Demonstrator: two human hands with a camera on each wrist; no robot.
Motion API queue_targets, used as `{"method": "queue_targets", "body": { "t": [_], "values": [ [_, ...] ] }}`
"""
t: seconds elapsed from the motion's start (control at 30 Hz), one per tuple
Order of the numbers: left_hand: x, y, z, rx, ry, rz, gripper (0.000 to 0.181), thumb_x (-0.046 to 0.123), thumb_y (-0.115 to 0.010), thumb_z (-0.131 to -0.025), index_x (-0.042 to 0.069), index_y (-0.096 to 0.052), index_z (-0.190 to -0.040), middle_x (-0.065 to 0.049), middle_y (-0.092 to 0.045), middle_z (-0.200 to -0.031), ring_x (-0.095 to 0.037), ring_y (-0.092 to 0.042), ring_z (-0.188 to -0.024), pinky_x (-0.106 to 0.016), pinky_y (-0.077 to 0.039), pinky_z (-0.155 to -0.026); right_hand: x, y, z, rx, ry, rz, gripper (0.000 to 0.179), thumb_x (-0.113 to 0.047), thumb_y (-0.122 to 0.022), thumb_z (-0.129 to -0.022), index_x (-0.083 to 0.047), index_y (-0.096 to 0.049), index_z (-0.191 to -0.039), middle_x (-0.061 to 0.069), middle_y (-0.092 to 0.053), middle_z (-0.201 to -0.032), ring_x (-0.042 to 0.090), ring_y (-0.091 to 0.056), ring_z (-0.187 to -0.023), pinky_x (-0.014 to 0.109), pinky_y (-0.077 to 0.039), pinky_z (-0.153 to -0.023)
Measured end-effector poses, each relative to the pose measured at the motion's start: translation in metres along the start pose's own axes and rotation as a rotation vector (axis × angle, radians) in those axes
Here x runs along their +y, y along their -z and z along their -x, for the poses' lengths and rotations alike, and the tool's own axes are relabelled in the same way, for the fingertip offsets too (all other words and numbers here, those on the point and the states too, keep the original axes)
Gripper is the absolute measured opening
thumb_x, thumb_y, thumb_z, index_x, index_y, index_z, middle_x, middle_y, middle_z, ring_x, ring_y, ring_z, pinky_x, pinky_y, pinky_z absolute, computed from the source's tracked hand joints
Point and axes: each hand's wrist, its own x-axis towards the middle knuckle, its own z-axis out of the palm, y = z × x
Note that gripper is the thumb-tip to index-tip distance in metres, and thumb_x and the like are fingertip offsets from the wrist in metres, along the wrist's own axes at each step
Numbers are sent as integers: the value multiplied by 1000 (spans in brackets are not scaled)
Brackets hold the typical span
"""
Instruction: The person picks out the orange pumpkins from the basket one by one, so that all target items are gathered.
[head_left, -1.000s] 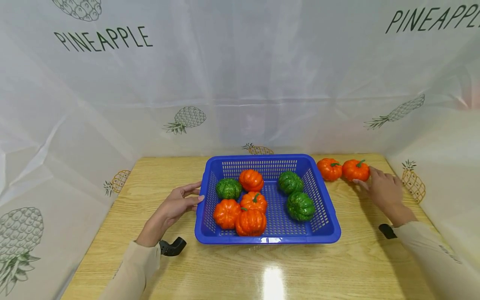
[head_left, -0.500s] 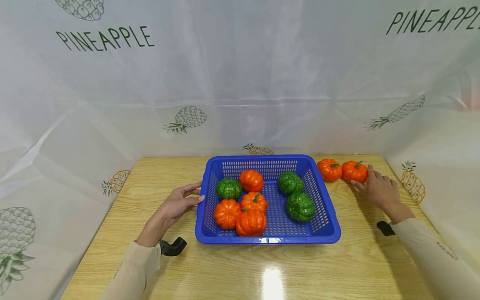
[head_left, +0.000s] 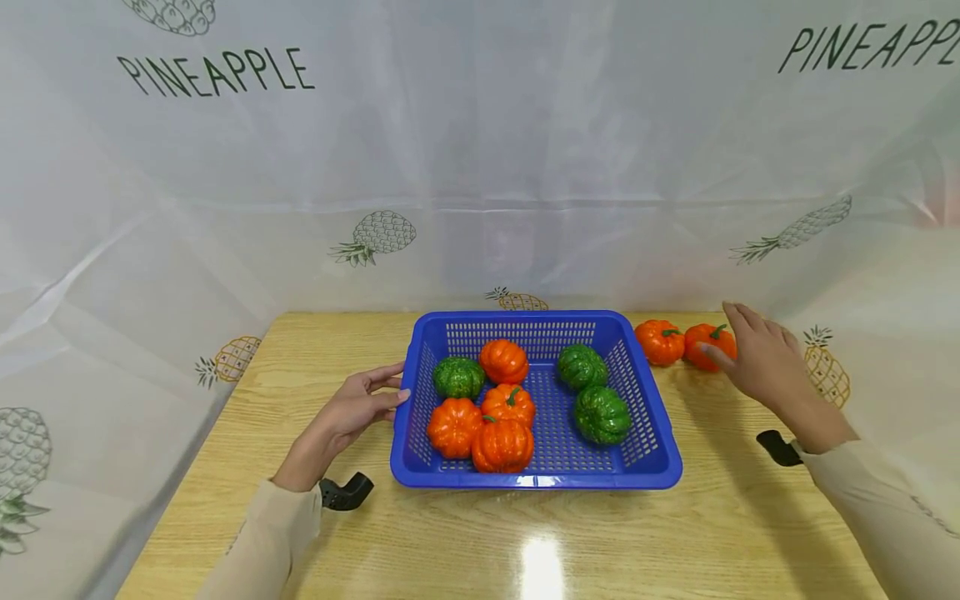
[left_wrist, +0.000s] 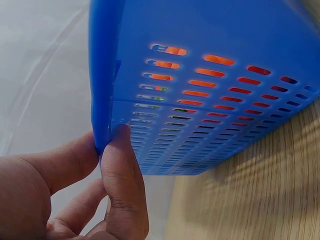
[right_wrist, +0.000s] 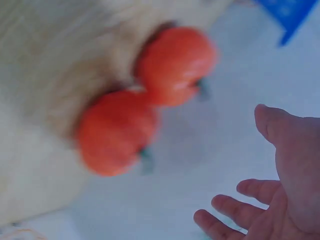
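Note:
My left hand (head_left: 362, 408) pinches the left rim of a blue plastic basket (head_left: 536, 481); in the left wrist view the thumb and fingers (left_wrist: 125, 185) close on that rim from both sides. Inside the basket lie several orange pumpkins (head_left: 502, 445) and several green pumpkins (head_left: 602, 414). Right of the basket, two orange pumpkins with green stems sit side by side on the table, a nearer-to-basket pumpkin (head_left: 660, 342) and an outer pumpkin (head_left: 705, 347). My right hand (head_left: 772, 362) is raised beside the outer one, fingers spread and holding nothing; the right wrist view shows it apart from both pumpkins.
The basket stands on a light wooden table (head_left: 480, 550). A white curtain (head_left: 480, 167) printed with pineapples hangs behind the table and along both sides. Each wrist carries a black camera mount (head_left: 347, 492).
My right hand has lifted up and away from the outer orange pumpkin, which it was touching or close against. That pumpkin has hardly moved. My left hand stays on the basket rim.

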Motion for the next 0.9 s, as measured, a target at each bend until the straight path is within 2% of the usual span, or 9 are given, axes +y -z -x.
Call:
{"method": "queue_targets", "body": {
  "t": [0.23,0.37,0.47,0.63,0.9],
  "values": [
    [0,0,1,7,6,-1,64,2,-62,-105,-4,-34,-163,-31,-48,-143,-11,-69,-84,-23,-60,-79,-66,21,-2,120,236,54,83,-21,-81,-94,9,-38,-158,36,-42,-156,60,-43,-132,74,-32,-111],
    [0,0,0,9,8,4,64,2,-61,-106,-4,-34,-163,-30,-48,-144,-11,-69,-84,-23,-60,-79,-99,24,-4,161,371,54,85,-21,-86,-88,5,-43,-157,30,-45,-156,55,-48,-132,71,-35,-111],
    [-1,0,0,8,5,5,64,2,-62,-105,-4,-33,-163,-30,-49,-143,-11,-69,-84,-23,-60,-78,-121,24,-6,172,470,68,85,-25,-87,-88,3,-45,-157,27,-48,-156,51,-50,-132,66,-37,-112],
    [-2,0,1,10,5,5,65,2,-62,-105,-4,-34,-163,-29,-50,-140,-11,-69,-84,-23,-61,-79,-150,21,-10,160,594,86,84,-28,-85,-91,2,-44,-158,24,-49,-157,47,-52,-134,64,-39,-114],
    [-1,-1,1,13,2,-2,65,3,-62,-105,-4,-34,-163,-29,-50,-141,-10,-68,-84,-23,-60,-78,-184,11,-17,62,702,139,85,-35,-84,-92,-3,-45,-159,20,-49,-160,42,-53,-137,60,-41,-116]
  ]
}}
